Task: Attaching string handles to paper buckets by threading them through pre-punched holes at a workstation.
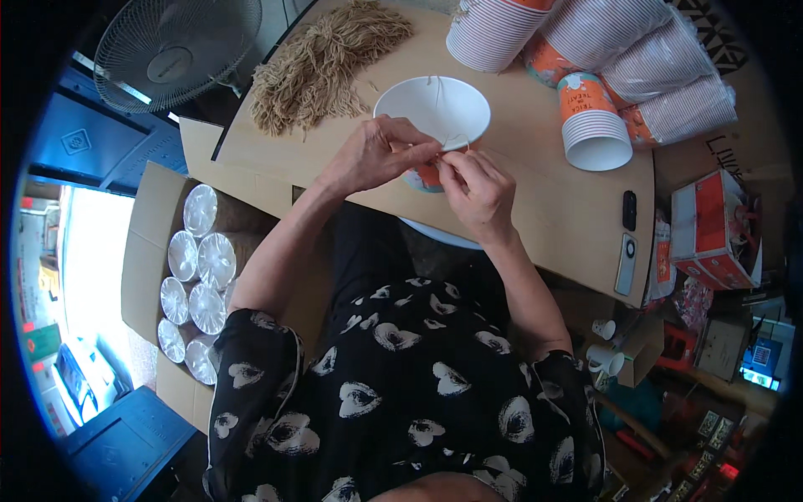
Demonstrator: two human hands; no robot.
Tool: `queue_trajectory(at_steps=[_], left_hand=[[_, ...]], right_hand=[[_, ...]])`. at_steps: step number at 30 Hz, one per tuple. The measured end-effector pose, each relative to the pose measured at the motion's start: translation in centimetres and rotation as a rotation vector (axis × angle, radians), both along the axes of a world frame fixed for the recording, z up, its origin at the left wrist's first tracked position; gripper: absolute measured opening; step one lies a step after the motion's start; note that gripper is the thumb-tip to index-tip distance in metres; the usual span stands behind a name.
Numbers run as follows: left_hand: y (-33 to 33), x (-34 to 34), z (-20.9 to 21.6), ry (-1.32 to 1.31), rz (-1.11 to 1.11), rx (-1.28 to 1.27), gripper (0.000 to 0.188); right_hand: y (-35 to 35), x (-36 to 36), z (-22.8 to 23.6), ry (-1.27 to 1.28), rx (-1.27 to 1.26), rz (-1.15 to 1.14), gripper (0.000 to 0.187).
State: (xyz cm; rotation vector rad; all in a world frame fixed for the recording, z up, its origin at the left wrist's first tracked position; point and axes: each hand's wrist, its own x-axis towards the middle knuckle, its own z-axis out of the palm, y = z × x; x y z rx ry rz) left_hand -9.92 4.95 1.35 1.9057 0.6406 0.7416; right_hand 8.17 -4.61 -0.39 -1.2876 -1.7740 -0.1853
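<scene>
Thin cord [454, 138] is seemingly pinched by left hand [381, 156] and right hand [482, 189], fingertips together, over the near rim of the orange paper bucket [435, 107]; it is best drawn gently, the rim kept uncreased.

The person wears a loose black blouse [401, 381] printed all over with white hearts [360, 400] of differing sizes and tilts, their outlines rough as if brushed and their middles filled with dark, speckled smudges. Its wide left sleeve [261, 345] and right sleeve [577, 410] carry the same print and end near the elbows, a fine pale line trimming the left one, so that the left hand [376, 156] and right hand [481, 192] are bare. Beyond the hem, plain dark trousers [368, 243] cover the legs.
</scene>
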Motion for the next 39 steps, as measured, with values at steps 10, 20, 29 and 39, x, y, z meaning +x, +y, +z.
queue_trajectory(at_steps=[10,20,29,39], left_hand=[[-0.1,0.6,-1.2,0.089,-0.065,0.038,0.010],[-1.8,1.2,-0.1,-0.095,-0.001,0.111,0.008],[-0.8,1.5,0.0,-0.145,-0.273,-0.545,0.022],[-1.8,2.6,-0.8,-0.348,-0.402,-0.959,0.022]], right_hand=[[-4.2,3.2,3.0,-0.057,-0.368,0.041,0.024],[-2.8,2.4,6.1,0.002,-0.177,0.263,0.035],[1.3,1.4,7.2,0.121,-0.384,0.420,0.036],[-1.6,5.4,5.9,0.457,-0.476,0.175,0.021]])
